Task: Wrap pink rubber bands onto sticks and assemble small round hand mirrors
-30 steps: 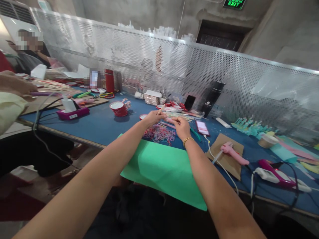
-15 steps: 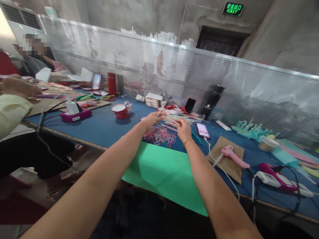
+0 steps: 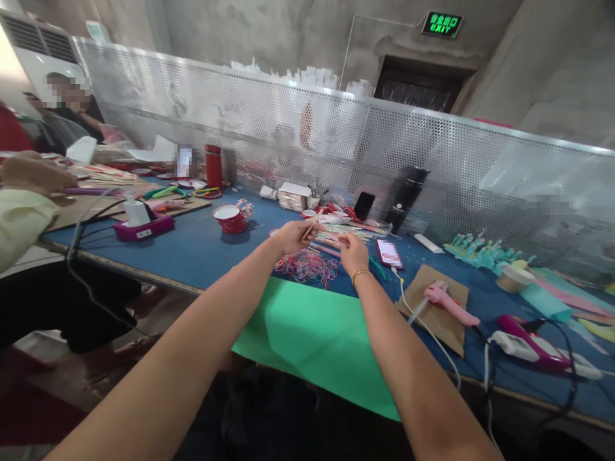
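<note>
My left hand (image 3: 294, 237) is closed on a thin, pale wooden stick (image 3: 312, 225), which tilts up between the fingers. My right hand (image 3: 354, 255), with a gold bracelet at the wrist, is in a pinch close by; what its fingertips hold is too small to make out. Pink and pale sticks (image 3: 325, 248) lie on the table around the fingertips. Just below the hands is a tangled heap of colourful elastic bands (image 3: 310, 267). A green sheet (image 3: 312, 339) hangs over the table's front edge under my forearms.
A pink glue gun (image 3: 450, 302) rests on cardboard at the right, near a purple power strip (image 3: 538, 346) and cables. A lit phone (image 3: 389, 253) lies beside my right hand. Left are a red tape roll stack (image 3: 230, 221) and a co-worker's hand (image 3: 36, 173). A perforated metal screen (image 3: 216, 115) stands behind.
My left hand has turned slightly, and its fingers curl more around the stick, which has come down a little. My right hand stays in nearly the same place. The view has shifted slightly.
</note>
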`<action>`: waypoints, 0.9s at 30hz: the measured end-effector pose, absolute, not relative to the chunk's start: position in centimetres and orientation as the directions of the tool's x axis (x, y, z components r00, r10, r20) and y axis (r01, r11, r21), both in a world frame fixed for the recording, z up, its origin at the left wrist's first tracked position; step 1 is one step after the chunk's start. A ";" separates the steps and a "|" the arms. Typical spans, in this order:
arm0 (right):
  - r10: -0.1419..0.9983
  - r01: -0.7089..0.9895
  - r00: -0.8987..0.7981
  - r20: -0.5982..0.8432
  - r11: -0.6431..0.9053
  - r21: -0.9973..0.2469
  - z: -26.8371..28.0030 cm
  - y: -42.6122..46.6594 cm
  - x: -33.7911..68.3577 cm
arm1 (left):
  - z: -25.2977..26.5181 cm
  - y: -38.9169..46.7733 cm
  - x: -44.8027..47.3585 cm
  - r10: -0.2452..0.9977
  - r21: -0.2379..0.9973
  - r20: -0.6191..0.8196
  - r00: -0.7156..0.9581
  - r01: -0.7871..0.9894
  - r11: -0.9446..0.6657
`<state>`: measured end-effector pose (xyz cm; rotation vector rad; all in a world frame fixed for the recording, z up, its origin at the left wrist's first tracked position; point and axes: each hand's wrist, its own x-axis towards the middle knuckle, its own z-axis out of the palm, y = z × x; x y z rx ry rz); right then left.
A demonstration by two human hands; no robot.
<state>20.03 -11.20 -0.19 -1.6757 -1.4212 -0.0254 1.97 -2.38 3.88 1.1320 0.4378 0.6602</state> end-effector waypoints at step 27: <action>0.828 0.850 0.292 0.479 0.005 -0.527 -0.1 -11.2 19.7 | 3.4 -2.7 3.0 0.872 0.980 0.157 0.464 -0.184 -0.078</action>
